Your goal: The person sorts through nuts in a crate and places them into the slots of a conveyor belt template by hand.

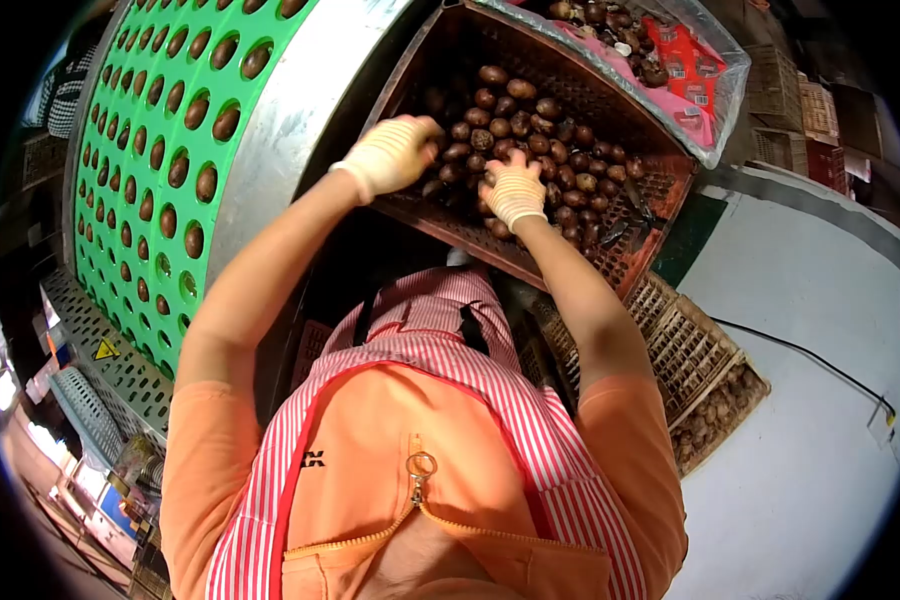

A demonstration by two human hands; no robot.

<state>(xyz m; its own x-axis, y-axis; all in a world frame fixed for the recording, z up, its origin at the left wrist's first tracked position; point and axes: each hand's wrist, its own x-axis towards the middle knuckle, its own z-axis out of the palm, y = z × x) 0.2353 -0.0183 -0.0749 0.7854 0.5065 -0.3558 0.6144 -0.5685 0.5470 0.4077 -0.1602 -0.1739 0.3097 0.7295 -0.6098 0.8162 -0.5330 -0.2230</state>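
Observation:
My left hand (pixel 395 156), in a cream knitted glove, is over the left edge of a reddish-brown plastic crate (pixel 660 215). Its fingers are curled closed, and whatever they hold is hidden. Inside the crate lies a heap of dark brown, egg-shaped pieces (pixel 521 123), glossy and partly mottled. My right hand (pixel 516 190), gloved the same way, reaches down onto the heap with its fingers apart, touching several pieces. To the left rises a curved green panel (pixel 160 95) with rows of oval holes, many holding similar brown pieces.
A smooth metal band (pixel 270 120) borders the green panel. Beyond the crate stands a plastic-lined container (pixel 715 110) with more brown pieces and red packets. Woven-looking baskets (pixel 705 370) stand at right, near a black cable (pixel 800 350) on the pale floor.

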